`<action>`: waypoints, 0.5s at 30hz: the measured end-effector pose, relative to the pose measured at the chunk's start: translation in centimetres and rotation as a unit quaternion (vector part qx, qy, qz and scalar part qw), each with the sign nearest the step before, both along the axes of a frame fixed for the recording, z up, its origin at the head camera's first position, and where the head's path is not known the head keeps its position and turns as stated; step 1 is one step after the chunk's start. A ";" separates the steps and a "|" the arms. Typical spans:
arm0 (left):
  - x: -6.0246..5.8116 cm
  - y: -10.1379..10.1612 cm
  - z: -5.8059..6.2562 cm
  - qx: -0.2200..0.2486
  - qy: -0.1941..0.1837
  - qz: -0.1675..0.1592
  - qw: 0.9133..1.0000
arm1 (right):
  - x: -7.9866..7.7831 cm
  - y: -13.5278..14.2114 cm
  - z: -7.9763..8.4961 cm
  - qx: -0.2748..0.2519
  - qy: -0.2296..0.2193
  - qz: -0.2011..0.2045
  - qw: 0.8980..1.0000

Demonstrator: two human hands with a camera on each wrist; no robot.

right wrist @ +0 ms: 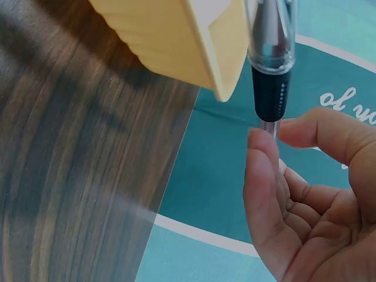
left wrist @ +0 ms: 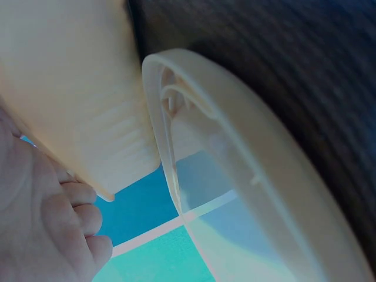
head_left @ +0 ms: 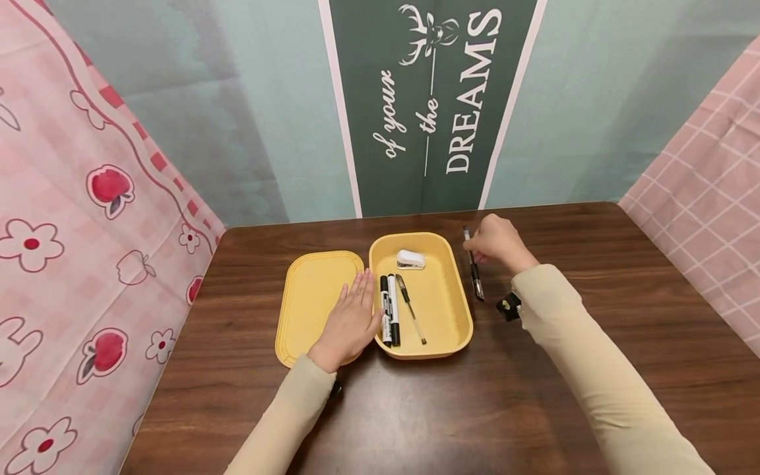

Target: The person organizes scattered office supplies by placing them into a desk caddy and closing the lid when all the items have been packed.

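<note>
Near the far edge of the table (head_left: 415, 422), just right of a yellow box (head_left: 438, 300), pinching a black-and-clear pen (head_left: 476, 277) between thumb and fingers of the right hand (head_left: 495, 243). At the box's left rim, resting the left hand (head_left: 351, 323) with fingers straight, beside a yellow lid (head_left: 309, 297). Inside the box, showing two markers (head_left: 386, 316), a second pen (head_left: 404, 290) and a white stapler (head_left: 411, 259).

Two pens can be counted, one pen (head_left: 410, 305) inside the box and one outer pen (head_left: 475, 277) beside it. There are two markers (head_left: 394, 310), one stapler (head_left: 410, 259), one box (head_left: 442, 284), one lid (head_left: 317, 297), one worktop (head_left: 605, 290) and two hands: one left hand (head_left: 350, 316), one right hand (head_left: 495, 241). The box contains four things.
</note>
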State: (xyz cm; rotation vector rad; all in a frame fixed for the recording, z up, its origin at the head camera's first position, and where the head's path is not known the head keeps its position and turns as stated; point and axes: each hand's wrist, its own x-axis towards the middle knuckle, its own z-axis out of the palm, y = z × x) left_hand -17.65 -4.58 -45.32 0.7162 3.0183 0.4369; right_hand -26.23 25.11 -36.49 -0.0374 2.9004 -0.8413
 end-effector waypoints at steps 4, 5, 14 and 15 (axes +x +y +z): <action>-0.1 0.0 0.1 -0.002 -0.001 0.001 1.000 | -0.1 -0.6 0.2 -0.004 -0.005 0.000 1.000; -0.1 0.1 0.1 -0.002 -0.002 0.001 1.000 | -0.1 -0.8 0.3 -0.004 -0.006 0.000 1.000; -0.1 0.0 0.2 -0.003 -0.001 0.002 1.000 | -0.3 -2.9 0.2 -0.011 -0.007 0.010 1.000; -0.1 0.0 0.2 -0.003 -0.001 0.002 1.000 | -0.3 -3.2 0.2 -0.011 -0.007 0.013 1.000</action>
